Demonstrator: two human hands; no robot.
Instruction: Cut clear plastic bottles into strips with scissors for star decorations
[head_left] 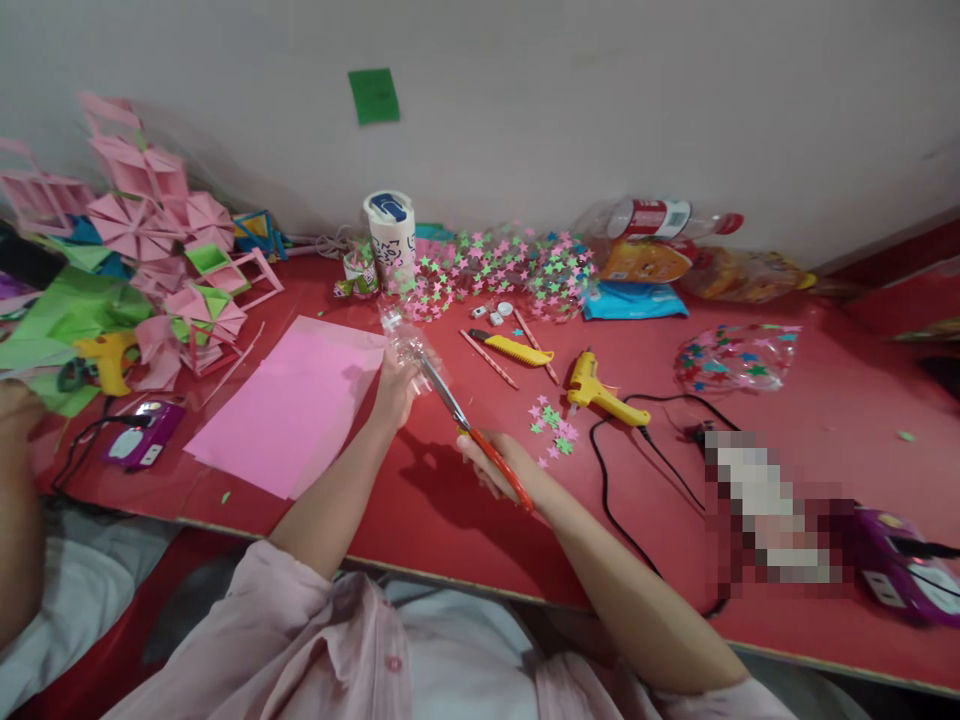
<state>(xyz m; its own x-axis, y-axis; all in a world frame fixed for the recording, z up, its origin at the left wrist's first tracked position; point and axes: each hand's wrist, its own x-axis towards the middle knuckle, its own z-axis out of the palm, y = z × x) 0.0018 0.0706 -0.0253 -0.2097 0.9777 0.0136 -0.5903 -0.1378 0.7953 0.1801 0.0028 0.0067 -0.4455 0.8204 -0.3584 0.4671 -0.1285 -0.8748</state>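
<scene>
My left hand (400, 388) is closed on a clear plastic piece (405, 345), which looks like part of a cut bottle; its exact shape is hard to make out. In my right hand (499, 462) are scissors (491, 452) with long metal blades and orange-red handles. The blades point up and left, and their tips reach the clear plastic beside my left fingers. Whether the blades are parted is hard to see. Pink paper sheets (289, 410) lie left of my left hand. Small pink and green paper stars (553, 430) are scattered right of my right hand.
Behind my hands are a yellow cutter (517, 348), striped straws, a white cup (391, 240) and star-covered clear plastic (495, 265). A yellow glue gun (604, 390) with a black cord lies to the right. Pink paper models (150, 220) and another person's arm (19, 500) are at left.
</scene>
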